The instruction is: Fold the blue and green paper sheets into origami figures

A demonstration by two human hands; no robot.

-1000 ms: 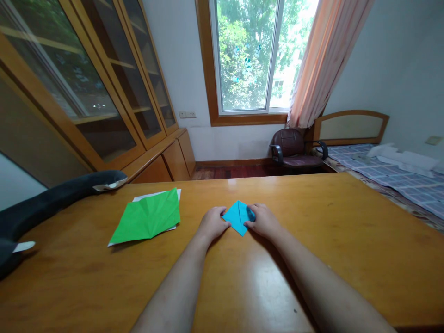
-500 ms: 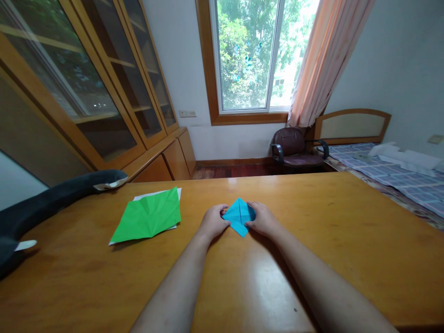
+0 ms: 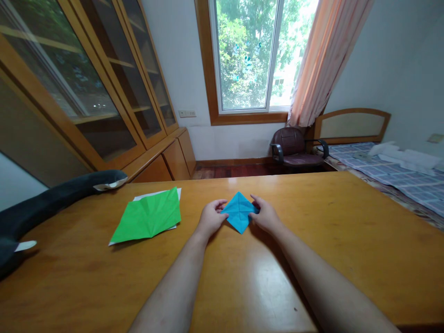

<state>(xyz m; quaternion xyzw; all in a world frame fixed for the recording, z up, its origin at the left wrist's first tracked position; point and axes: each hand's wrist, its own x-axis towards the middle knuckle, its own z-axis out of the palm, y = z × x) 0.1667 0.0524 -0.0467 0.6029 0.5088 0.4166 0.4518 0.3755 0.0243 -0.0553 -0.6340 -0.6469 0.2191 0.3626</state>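
Observation:
A small blue sheet of origami paper (image 3: 239, 212), folded and creased into a diamond, is held a little above the desk between both hands. My left hand (image 3: 212, 217) pinches its left corner, thumb on top and fingers behind. At the opposite corner my right hand (image 3: 266, 215) grips the paper in the same way. One point of the diamond faces the window and one faces me. Fingertips under the paper are partly hidden.
Green paper (image 3: 149, 215) with creases lies over white sheets on the wooden desk (image 3: 333, 240), left of my hands. A dark stuffed toy (image 3: 62, 192) rests along the left edge. Beyond the desk stand a brown armchair (image 3: 293, 145) and a bed (image 3: 388, 162).
The blue paper has flattened and spread into a wider, more even diamond. It has shifted slightly away from me, and my right hand has moved a little outward.

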